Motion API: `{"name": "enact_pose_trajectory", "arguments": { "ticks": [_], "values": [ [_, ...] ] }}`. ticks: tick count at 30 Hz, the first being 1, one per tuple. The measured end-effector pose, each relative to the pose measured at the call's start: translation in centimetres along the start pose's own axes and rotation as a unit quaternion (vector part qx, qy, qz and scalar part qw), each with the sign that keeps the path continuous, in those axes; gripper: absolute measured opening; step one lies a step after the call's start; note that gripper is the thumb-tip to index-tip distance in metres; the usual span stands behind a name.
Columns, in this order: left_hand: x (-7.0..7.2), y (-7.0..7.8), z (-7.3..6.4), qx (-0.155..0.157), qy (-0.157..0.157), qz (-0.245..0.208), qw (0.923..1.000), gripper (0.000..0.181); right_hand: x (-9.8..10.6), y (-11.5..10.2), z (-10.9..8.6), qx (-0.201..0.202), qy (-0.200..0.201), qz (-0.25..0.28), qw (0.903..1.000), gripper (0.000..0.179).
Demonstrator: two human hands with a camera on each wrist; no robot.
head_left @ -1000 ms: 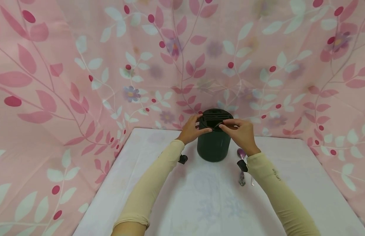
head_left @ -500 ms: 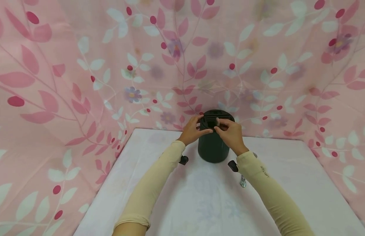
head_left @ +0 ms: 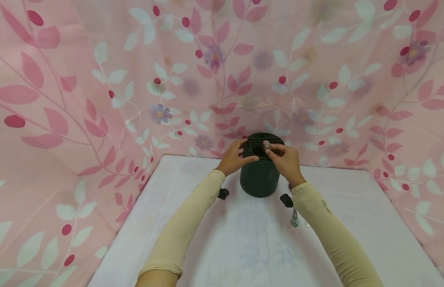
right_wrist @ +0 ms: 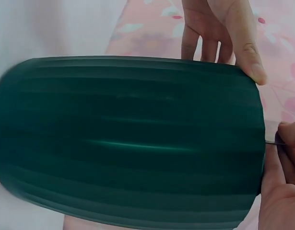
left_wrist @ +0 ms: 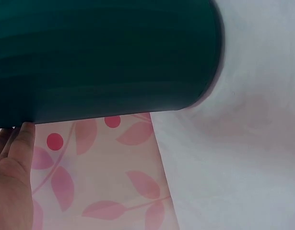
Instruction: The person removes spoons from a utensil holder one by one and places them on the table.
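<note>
A dark green ribbed utensil holder [head_left: 259,181] with a black slotted top [head_left: 266,137] stands upright near the table's back edge. My left hand [head_left: 233,159] grips its rim from the left, thumb along the front and fingers at the side. Over the opening, my right hand [head_left: 286,161] pinches a spoon [head_left: 266,144] between thumb and fingers, its rounded end uppermost. In the right wrist view the spoon's thin metal neck [right_wrist: 271,142] shows between the rim and the fingertips. Its lower part is hidden inside the holder.
Right of the holder, a silver ornate handle [head_left: 295,219] and another thin handle tip [head_left: 307,224] lie on the white tablecloth [head_left: 250,247], partly covered by the right forearm. Pink floral cloth [head_left: 229,67] rises behind and beside the table.
My right hand shifts left over the opening, then slightly back right, and the spoon's rounded end turns into view above the top. The left hand keeps its grip on the rim.
</note>
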State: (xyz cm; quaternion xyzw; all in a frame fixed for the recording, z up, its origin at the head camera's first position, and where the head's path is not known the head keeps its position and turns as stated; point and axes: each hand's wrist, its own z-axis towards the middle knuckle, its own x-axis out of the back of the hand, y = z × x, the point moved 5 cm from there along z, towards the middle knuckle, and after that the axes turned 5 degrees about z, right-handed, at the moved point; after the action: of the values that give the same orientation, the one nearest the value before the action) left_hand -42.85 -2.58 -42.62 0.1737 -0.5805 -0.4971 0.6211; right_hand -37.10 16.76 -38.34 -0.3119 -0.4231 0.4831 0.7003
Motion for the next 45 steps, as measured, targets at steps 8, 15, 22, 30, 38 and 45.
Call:
{"name": "enact_pose_trajectory", "arguments": {
  "ticks": [8, 15, 22, 30, 38, 45],
  "values": [
    [0.1, 0.0, -0.3, 0.009, 0.002, 0.001, 1.0, 0.097, 0.4, 0.1, 0.4, -0.025, -0.003, 0.012, 0.9996, 0.027],
    [0.2, 0.2, 0.0, 0.008, -0.006, 0.002, 1.0, 0.098, 1.0, 0.1, 0.8, -0.039, 0.012, 0.028, 0.9988, 0.03],
    [0.2, 0.3, -0.1, 0.01, -0.005, 0.006, 0.9999, 0.098, 1.3, -0.4, 0.7, -0.038, 0.011, 0.07, 0.9968, 0.03],
    [0.2, 0.2, 0.0, 0.015, -0.006, 0.01, 0.9998, 0.101, 1.6, -0.2, 1.1, -0.044, 0.011, 0.087, 0.9952, 0.028],
    [0.1, 0.0, 0.1, 0.019, -0.006, 0.015, 0.9997, 0.099, 1.8, -0.6, 1.3, -0.055, 0.002, 0.101, 0.9934, 0.033],
    [0.1, 0.1, 0.0, 0.02, -0.006, 0.008, 0.9997, 0.1, 2.1, -1.2, 1.3, -0.064, 0.0, 0.122, 0.9905, 0.036]
  ]
}}
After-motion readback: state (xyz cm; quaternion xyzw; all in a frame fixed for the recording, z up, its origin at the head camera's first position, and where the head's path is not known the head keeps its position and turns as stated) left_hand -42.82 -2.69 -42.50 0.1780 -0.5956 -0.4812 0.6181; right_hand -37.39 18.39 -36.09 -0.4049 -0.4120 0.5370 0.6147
